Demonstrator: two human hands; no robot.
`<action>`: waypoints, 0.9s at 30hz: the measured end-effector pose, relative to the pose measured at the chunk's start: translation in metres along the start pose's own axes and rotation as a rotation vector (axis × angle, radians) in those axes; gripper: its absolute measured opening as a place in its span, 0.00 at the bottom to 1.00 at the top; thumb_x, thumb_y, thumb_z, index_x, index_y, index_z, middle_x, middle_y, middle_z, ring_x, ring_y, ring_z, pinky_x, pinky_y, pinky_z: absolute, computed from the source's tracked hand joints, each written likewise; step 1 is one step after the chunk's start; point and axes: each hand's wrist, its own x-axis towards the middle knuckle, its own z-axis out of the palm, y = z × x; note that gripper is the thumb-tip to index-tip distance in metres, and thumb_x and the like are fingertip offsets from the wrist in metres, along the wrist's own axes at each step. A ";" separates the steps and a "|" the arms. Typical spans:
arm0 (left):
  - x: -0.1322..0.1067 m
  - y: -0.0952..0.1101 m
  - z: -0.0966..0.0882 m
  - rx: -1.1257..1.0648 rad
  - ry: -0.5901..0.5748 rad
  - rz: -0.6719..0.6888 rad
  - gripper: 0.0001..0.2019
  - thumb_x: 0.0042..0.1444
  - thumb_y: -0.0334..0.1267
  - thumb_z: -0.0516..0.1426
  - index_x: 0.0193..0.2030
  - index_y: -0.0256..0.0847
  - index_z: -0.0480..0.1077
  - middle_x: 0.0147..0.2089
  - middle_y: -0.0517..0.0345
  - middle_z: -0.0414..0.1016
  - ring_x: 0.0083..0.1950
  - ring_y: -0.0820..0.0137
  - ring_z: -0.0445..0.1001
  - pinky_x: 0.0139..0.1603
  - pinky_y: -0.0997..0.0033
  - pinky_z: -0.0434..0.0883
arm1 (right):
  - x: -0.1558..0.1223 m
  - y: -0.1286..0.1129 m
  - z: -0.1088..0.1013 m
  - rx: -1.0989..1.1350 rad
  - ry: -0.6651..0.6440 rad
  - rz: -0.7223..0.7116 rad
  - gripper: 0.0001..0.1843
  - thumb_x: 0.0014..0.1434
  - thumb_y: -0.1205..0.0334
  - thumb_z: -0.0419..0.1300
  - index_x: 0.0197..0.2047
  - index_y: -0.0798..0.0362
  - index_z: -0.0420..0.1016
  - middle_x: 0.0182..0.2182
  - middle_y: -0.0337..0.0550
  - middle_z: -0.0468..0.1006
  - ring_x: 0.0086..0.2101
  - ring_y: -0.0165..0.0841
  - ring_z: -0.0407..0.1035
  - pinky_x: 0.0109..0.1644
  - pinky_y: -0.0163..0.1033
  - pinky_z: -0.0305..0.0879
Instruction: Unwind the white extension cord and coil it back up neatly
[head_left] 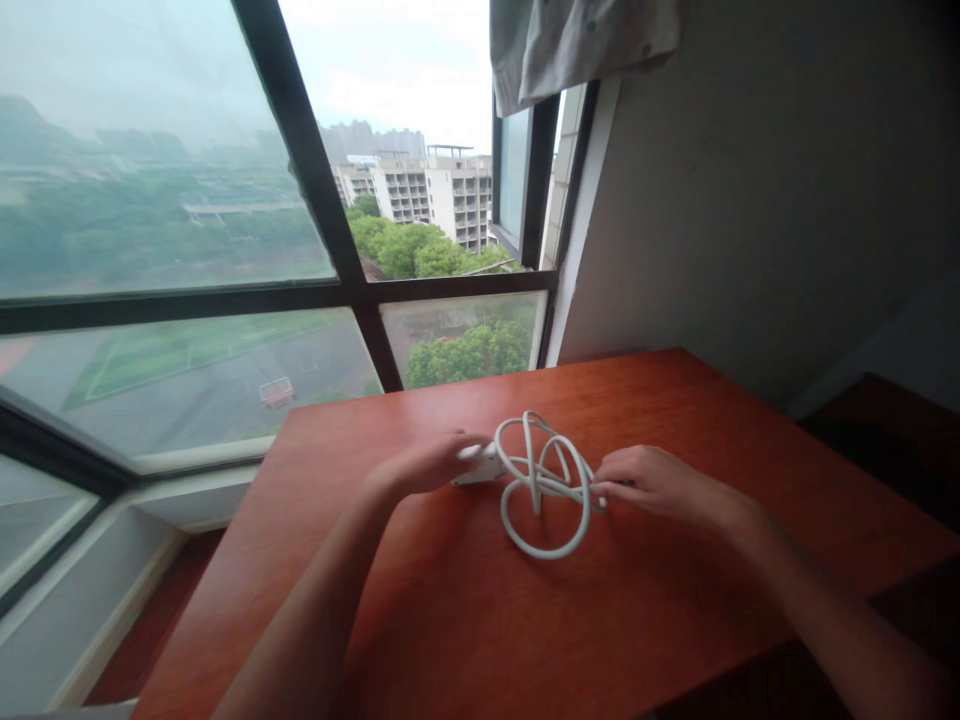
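Corner of a room, daylit by windows; 1 worktop (450, 610), reddish-brown, smooth, faint sheen.

Hands, 2, bare, above the worktop. Left hand (429, 466): fingers closed round a white block (484, 464), partly hidden by them. Right hand (649, 480): fingers pinched on the white cord (545, 553), near the cord's right side; a dark bit at the fingertips is too small to identify.

Cord: 1, in loose, crossing loops between the hands, over the middle of the worktop; block at its left.

Beyond the worktop's far edge: dark window frame (352, 290), several panes, those at left hazy; 1 narrow sash (516, 185) at right, standing ajar. Pale curtain (577, 50), hanging at top. Outside: green trees (420, 250), pale multi-storey buildings (457, 195), sports ground (187, 365) below.

Right: plain grey wall (750, 200), in shadow. Lower left: reddish floor (161, 610) beside a pale low wall (112, 580).
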 end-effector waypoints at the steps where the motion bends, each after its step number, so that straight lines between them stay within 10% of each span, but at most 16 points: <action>1: -0.007 -0.007 -0.005 0.035 0.000 -0.029 0.18 0.56 0.41 0.56 0.53 0.44 0.73 0.49 0.52 0.77 0.46 0.61 0.75 0.46 0.67 0.70 | -0.005 0.011 0.002 0.011 0.039 0.007 0.19 0.68 0.52 0.50 0.35 0.47 0.80 0.33 0.41 0.80 0.35 0.34 0.72 0.38 0.36 0.60; 10: -0.069 -0.072 -0.059 0.264 0.180 -0.304 0.23 0.54 0.49 0.54 0.53 0.41 0.74 0.58 0.46 0.74 0.59 0.51 0.70 0.61 0.56 0.63 | -0.060 0.095 0.036 -0.096 0.348 0.462 0.20 0.65 0.46 0.50 0.38 0.44 0.81 0.39 0.42 0.82 0.38 0.40 0.75 0.38 0.40 0.66; 16: -0.074 -0.045 -0.061 0.335 0.031 -0.314 0.18 0.53 0.42 0.53 0.49 0.41 0.73 0.50 0.49 0.76 0.50 0.57 0.74 0.51 0.62 0.68 | -0.048 0.082 0.041 -0.078 0.252 0.413 0.20 0.66 0.49 0.47 0.46 0.44 0.79 0.44 0.43 0.81 0.43 0.41 0.74 0.45 0.42 0.66; 27: -0.028 0.018 0.003 0.687 -0.114 -0.102 0.21 0.43 0.26 0.56 0.45 0.45 0.71 0.48 0.47 0.71 0.50 0.56 0.69 0.53 0.54 0.62 | -0.014 0.036 0.042 -0.146 0.159 0.294 0.13 0.63 0.58 0.49 0.31 0.50 0.72 0.31 0.42 0.77 0.32 0.35 0.69 0.36 0.37 0.58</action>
